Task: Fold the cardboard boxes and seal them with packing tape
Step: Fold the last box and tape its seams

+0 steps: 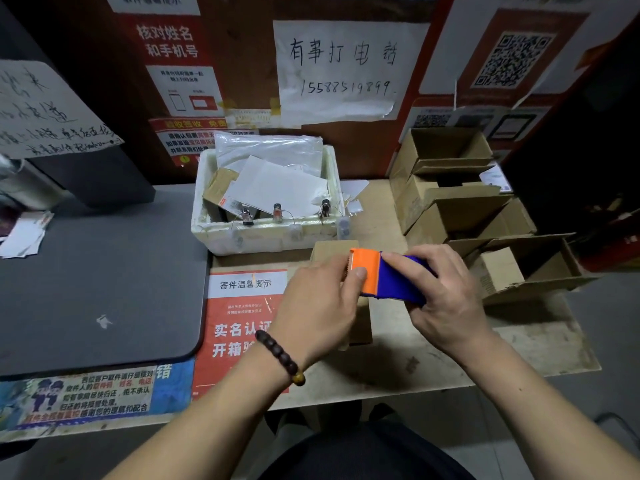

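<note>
Your right hand (446, 292) grips the tape dispenser (388, 278) over the small box (332, 251); left hand (322, 303) pinches its orange end, likely freeing tape.

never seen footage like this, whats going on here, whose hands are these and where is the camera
There is no machine here. The single picture comes from a camera worn on a person's head, looking forward and down, so the two arms at the bottom are that person's own. The right hand grips a blue and orange tape dispenser. The left hand, with a bead bracelet on its wrist, pinches at the dispenser's orange end, just above a small cardboard box on the table. Behind sits a white foam box full of papers, to the right a stack of open cardboard boxes, and to the left a grey mat.
</note>
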